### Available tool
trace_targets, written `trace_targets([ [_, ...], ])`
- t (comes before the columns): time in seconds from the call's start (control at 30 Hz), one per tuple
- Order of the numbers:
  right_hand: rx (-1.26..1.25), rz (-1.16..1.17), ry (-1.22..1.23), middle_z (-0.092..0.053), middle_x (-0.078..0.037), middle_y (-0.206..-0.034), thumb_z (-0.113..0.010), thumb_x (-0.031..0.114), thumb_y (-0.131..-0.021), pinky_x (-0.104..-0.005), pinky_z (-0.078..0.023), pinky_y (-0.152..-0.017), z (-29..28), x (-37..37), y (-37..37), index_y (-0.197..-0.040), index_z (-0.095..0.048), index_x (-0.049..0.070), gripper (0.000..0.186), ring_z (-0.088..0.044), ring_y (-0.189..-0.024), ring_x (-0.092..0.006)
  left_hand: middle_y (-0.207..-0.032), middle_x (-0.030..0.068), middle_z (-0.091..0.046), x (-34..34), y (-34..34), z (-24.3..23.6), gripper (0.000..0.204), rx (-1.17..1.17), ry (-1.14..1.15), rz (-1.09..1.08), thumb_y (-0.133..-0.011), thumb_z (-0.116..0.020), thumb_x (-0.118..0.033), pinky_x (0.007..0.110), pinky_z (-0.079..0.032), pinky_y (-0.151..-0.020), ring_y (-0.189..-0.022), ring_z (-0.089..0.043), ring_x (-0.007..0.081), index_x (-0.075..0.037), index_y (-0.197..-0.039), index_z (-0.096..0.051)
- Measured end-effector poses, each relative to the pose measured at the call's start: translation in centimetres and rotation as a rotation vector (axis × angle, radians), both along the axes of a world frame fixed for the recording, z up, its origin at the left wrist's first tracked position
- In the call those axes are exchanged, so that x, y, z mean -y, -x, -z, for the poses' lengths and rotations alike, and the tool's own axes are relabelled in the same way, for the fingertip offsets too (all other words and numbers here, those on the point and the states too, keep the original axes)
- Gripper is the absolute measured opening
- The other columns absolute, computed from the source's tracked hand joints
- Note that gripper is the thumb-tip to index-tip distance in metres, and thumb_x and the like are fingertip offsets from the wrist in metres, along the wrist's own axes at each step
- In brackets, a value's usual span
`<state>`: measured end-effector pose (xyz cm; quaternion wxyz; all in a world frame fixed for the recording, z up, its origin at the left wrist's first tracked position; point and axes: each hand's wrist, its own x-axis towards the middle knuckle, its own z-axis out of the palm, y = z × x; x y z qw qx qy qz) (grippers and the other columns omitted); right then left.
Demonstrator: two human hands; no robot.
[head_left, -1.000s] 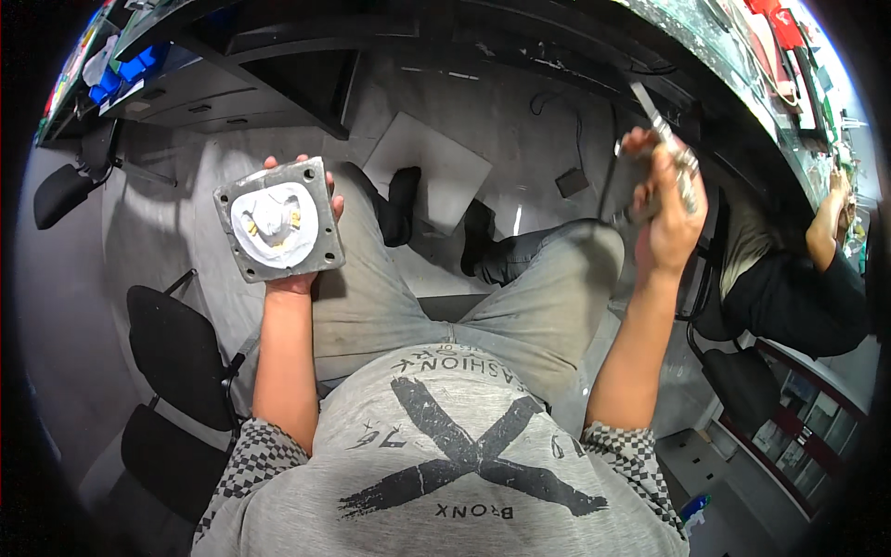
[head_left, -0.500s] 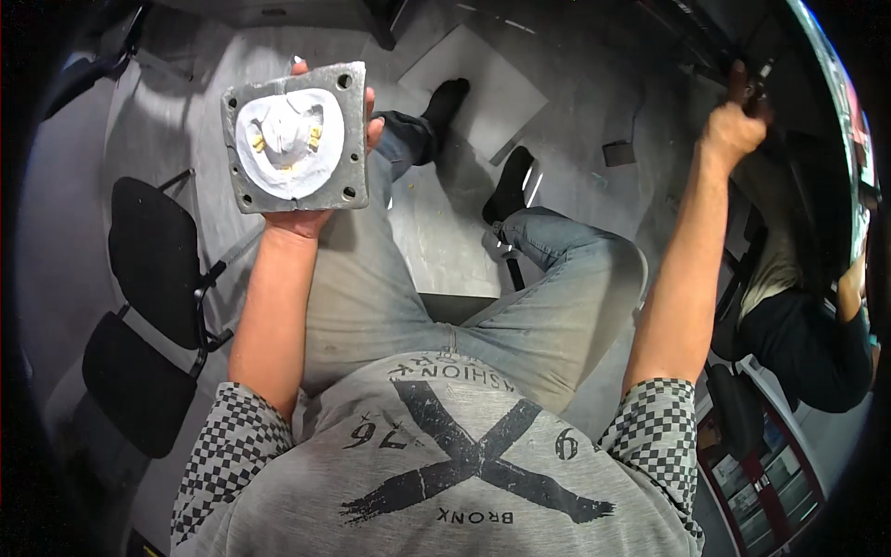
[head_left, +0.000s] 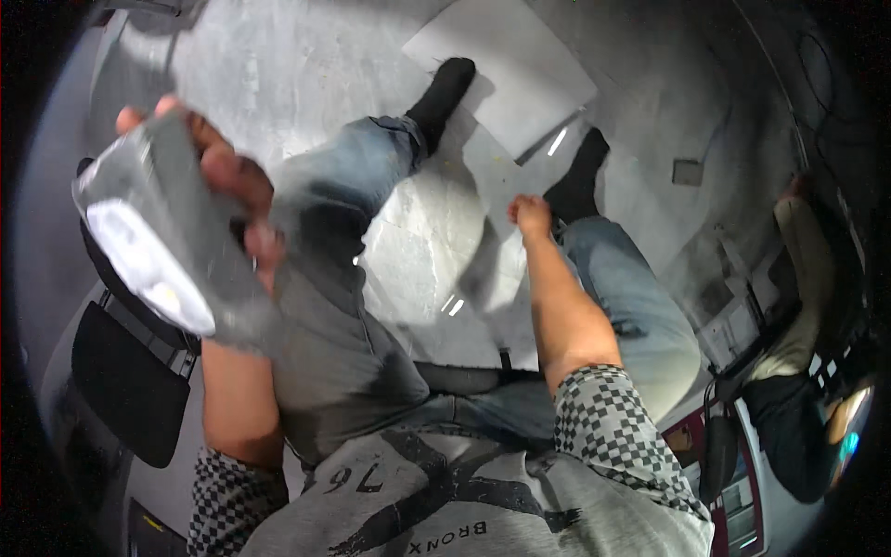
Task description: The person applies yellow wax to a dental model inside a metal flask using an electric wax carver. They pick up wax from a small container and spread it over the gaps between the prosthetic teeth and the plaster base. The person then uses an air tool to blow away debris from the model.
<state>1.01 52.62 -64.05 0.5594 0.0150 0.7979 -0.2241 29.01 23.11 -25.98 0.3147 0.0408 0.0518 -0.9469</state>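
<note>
My left hand point(head_left: 230, 176) is wrapped round a grey mould block point(head_left: 176, 176), raised at the left above the chair backs. The block is tilted, so its thick side faces up and its white, plaster-like inlay point(head_left: 139, 260) turns to the left. Motion smears the block's lower end. My fingers lie along its far and right sides. In front of my right foot's ankle, my right hand point(head_left: 532, 215) hovers over the floor between my legs. Its fingers are curled into a loose fist, and no object shows in it.
Black chairs point(head_left: 125, 381) stand at the left. A pale square board point(head_left: 510, 74) lies on the grey floor beyond my feet, with a small dark square point(head_left: 687, 172) right of it. Another person's leg point(head_left: 803, 260) and dark clothing show at the right edge.
My right hand has left the dark object at the far right and swung inward, near my right foot. My left hand has come nearer and tipped the mould block, turning its face leftward. The view has shifted.
</note>
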Motion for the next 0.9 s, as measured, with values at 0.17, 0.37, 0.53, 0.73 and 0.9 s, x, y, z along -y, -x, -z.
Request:
trace_targets([
  [0.17,-0.017,0.144,-0.061,-0.068,-0.009,-0.078,-0.074,0.020,-0.092,-0.0365,-0.056,-0.060,6.7,-1.4,-3.0,-0.099,-0.057,0.002,0.026,-0.067,-0.060,-0.0223,-0.151,0.0035,-0.050,-0.7,1.6,-0.4,0.045,0.040,0.003,-0.141,-0.103,-0.053,-0.045,0.064,-0.043,-0.105,-0.135,-0.049,0.0329,-0.025,-0.143,-0.055],
  [0.37,-0.324,-0.162,-0.304,-0.074,-0.015,-0.075,-0.081,0.025,-0.084,-0.0405,-0.057,-0.069,13.6,-2.7,-2.7,-0.081,-0.070,0.003,0.025,-0.073,-0.070,-0.0286,-0.154,0.0051,-0.043,-0.7,1.8,2.3,0.049,0.068,0.007,-0.116,-0.101,-0.052,-0.049,0.074,-0.036,-0.103,-0.137,-0.040,0.0419,-0.029,-0.146,-0.050],
  [0.53,-0.255,-0.124,-0.319,-0.074,-0.013,-0.072,-0.079,0.019,-0.081,-0.0387,-0.058,-0.068,14.9,-4.1,-1.8,-0.076,-0.073,0.004,0.017,-0.073,-0.068,-0.0277,-0.158,0.0047,-0.037,-0.6,1.9,5.4,0.053,0.072,-0.035,-0.076,-0.101,-0.052,-0.051,0.077,-0.034,-0.102,-0.138,-0.036,0.0454,-0.032,-0.150,-0.046],
  [0.73,-0.086,0.042,-0.187,-0.069,-0.012,-0.072,-0.070,-0.006,-0.082,-0.0349,-0.062,-0.053,11.8,-5.2,-3.0,-0.085,-0.064,-0.002,0.008,-0.069,-0.057,-0.0212,-0.159,0.0094,-0.035,-2.0,1.2,5.5,0.058,0.122,0.013,-0.072,-0.100,-0.052,-0.054,0.079,-0.033,-0.101,-0.138,-0.034,0.0530,-0.032,-0.153,-0.043],
  [0.9,-0.202,-0.101,-0.242,-0.074,-0.012,-0.075,-0.078,0.011,-0.078,-0.0395,-0.058,-0.069,12.0,-7.1,-2.6,-0.081,-0.072,0.006,0.009,-0.073,-0.065,-0.0246,-0.157,0.0250,-0.031,-2.8,1.1,5.9,0.067,0.135,-0.010,-0.091,-0.098,-0.055,-0.055,0.084,-0.033,-0.102,-0.140,-0.035,0.0556,-0.026,-0.155,-0.038],
])
